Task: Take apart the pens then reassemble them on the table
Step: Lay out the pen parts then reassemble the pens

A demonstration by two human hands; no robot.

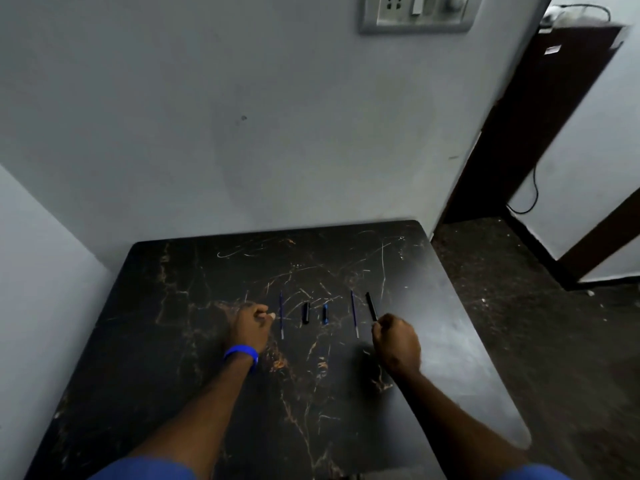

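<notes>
Pen parts lie in a row on the black marbled table (207,358). From left to right: a thin blue refill (281,315), a black cap (305,312), a blue cap (325,314), and a second blue refill (354,314). My right hand (396,342) is closed around the lower end of a black pen barrel (371,306), which points away from me. My left hand (250,325), with a blue wristband, rests in a fist on the table just left of the first refill. Whether that fist holds anything is hidden.
The table stands in a corner, with a grey wall behind it and to its left. A dark speckled floor (519,306) and a dark wooden door frame (519,133) are to the right. A switch plate (415,12) hangs high on the wall.
</notes>
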